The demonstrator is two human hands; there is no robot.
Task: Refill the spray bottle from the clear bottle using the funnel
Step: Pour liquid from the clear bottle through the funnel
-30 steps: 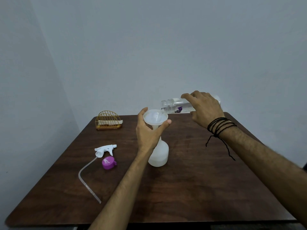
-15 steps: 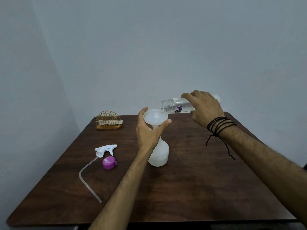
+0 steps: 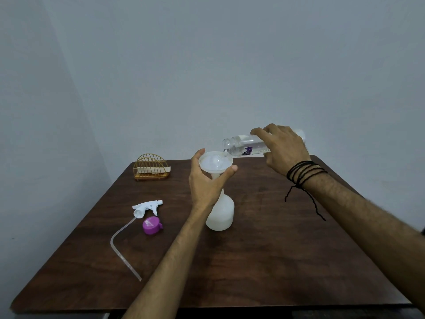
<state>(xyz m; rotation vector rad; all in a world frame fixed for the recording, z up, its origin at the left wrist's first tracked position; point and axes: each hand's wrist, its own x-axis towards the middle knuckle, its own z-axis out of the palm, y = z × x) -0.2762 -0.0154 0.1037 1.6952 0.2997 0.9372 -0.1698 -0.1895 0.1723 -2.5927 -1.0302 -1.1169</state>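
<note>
Water-pouring was under way: your right hand gripped the clear bottle from above, fingers curled round its body, and held it tipped nearly flat with its open mouth just over the far right rim of the funnel. Your left hand cupped the funnel from below, thumb on one side of the rim and fingers on the other, grasping it where it sat in the neck of the spray bottle. That white bottle stood upright near the middle of the table. You had black cords wound round your right wrist. To the left lay the trigger sprayer with its tube, unscrewed, and a purple cap just beside it. A gold wire holder sat at the far left corner.
</note>
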